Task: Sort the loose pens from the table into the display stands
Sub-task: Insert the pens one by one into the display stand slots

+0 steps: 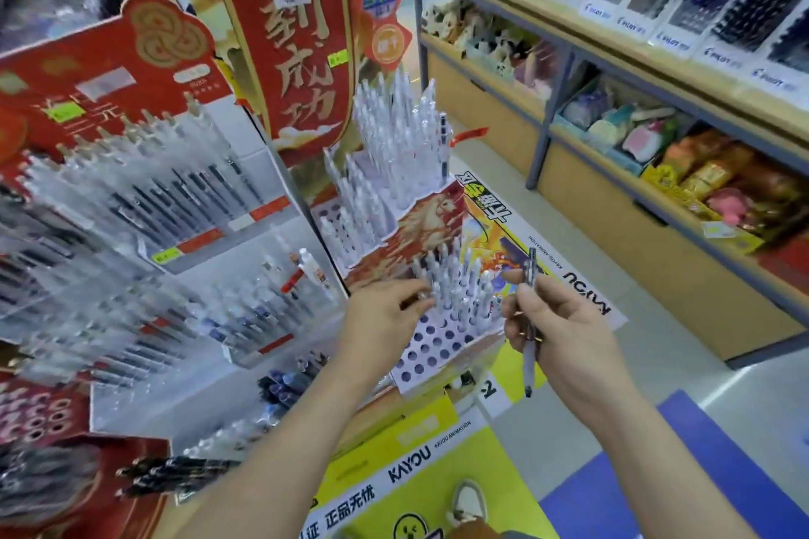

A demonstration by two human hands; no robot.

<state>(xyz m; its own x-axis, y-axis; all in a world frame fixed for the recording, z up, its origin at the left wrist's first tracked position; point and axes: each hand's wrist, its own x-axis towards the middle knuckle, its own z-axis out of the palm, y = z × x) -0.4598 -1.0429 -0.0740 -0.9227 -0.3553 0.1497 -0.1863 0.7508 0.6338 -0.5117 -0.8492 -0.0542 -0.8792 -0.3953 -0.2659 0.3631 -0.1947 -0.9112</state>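
**Q:** What surface do you work at?

**A:** A shop table crowded with pen displays. The landmark is the stand (pixel 437 341), a white stepped block of holes with a red horse print on its middle riser. White pens (pixel 451 276) stand upright on its upper steps and at the back of its lowest step. The front rows of that step show as open holes.

**Q:** How do your hands lie?

**A:** Your right hand (pixel 564 337), just right of the stand, pinches a pen (pixel 529 368) between thumb and fingers. The pen is held nearly upright in the air, tip down and apart from the stand. Your left hand (pixel 385 311) reaches over the stand's lowest step with its fingers bent and the fingertips among the white pens. Blur hides whether it grips one.

**Q:** Where are the loose pens?

**A:** Blue pens (pixel 289 385) lie heaped on the table just left of the stand's front corner. Black pens (pixel 175 473) lie farther left of the stand, nearer you.

**Q:** And the room?

**A:** Left of the stand, clear racks (pixel 153 210) of dark pens rise in tiers. Behind the stand hangs a red banner (pixel 289 35) with gold characters. Right of the stand, across a pale floor (pixel 656 341), wooden shelves (pixel 613 53) carry pen trays on top, with plush toys and coloured packets below. Beneath the stand, a yellow panel (pixel 416 438) printed KAYOU faces you. A blue mat (pixel 656 473) lies on the floor to the right of the panel, and a shoe (pixel 468 499) shows near the bottom edge.
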